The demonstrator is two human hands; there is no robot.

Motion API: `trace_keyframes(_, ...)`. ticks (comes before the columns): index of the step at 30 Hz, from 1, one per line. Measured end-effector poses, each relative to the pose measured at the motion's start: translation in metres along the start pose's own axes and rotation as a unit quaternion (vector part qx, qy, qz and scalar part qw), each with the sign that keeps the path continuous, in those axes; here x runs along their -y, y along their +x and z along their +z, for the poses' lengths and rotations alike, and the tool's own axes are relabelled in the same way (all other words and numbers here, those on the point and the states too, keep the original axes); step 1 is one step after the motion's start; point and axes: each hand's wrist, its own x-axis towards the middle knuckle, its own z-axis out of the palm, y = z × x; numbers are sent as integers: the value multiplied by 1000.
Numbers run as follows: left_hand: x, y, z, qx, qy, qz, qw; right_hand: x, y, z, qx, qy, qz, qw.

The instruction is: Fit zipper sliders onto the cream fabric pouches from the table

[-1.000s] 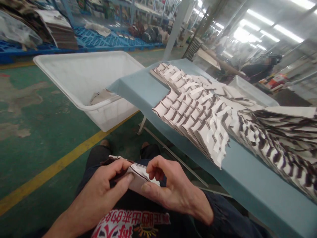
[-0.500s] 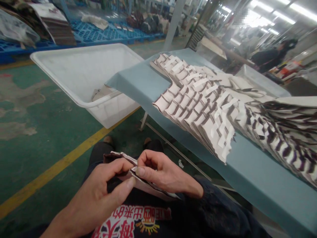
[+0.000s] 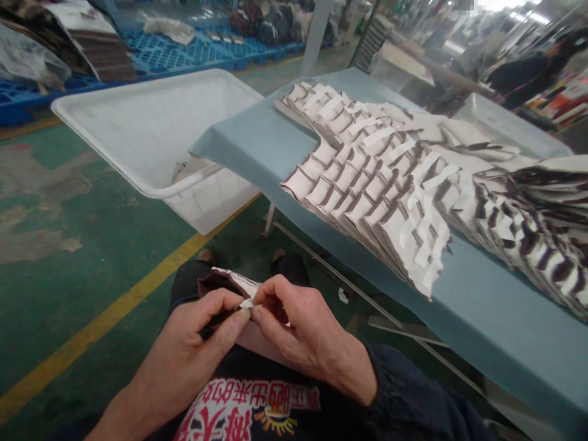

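Observation:
Over my lap, my left hand (image 3: pixel 202 340) and my right hand (image 3: pixel 294 327) both pinch a folded paper piece (image 3: pixel 225 283), white with a dark brown printed side. Thumbs and forefingers meet at its white corner. To the right, a blue-covered table (image 3: pixel 459 318) carries fanned rows of similar folded paper pieces (image 3: pixel 367 184), many with white strips sticking up. A second fanned pile with dark stripes (image 3: pixel 533 233) lies further right on that table.
A large white plastic tub (image 3: pixel 138 177) with a few pieces inside stands on the green floor left of the table. A yellow floor line (image 3: pixel 105 318) runs diagonally. Blue pallets (image 3: pixel 184 52) with stacked material sit behind. Another person (image 3: pixel 528 73) works at the far right.
My right hand has slid left along the paper piece until its fingertips meet my left thumb at the corner. The view has tilted down a little.

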Motion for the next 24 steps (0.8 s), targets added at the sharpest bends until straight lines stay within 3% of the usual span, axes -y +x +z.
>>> trace_keyframes(3, 4, -4, 0, -12, 5, -10, 1000, -2, -6, 13, -32, -48, -38, 998)
trace_keyframes(6, 10, -7, 2, -30, 2, -10, 999, -3, -10, 32, -59, -8, 0, 998)
trace_keyframes(9, 18, -7, 10, -83, 1, -2, 997, -4, -11, 51, -80, 26, 49, 995)
trace_keyframes(12, 24, -6, 18, -117, 16, 8, 993, -8, -10, 62, -101, -39, 17, 994)
trace_keyframes(16, 26, -3, 13, -102, 19, 24, 994, -15, -7, 63, -128, -49, -19, 990)
trace_keyframes(24, 22, 7, -14, 17, 14, 8, 1000, -19, -7, 52, -84, 93, 61, 990)
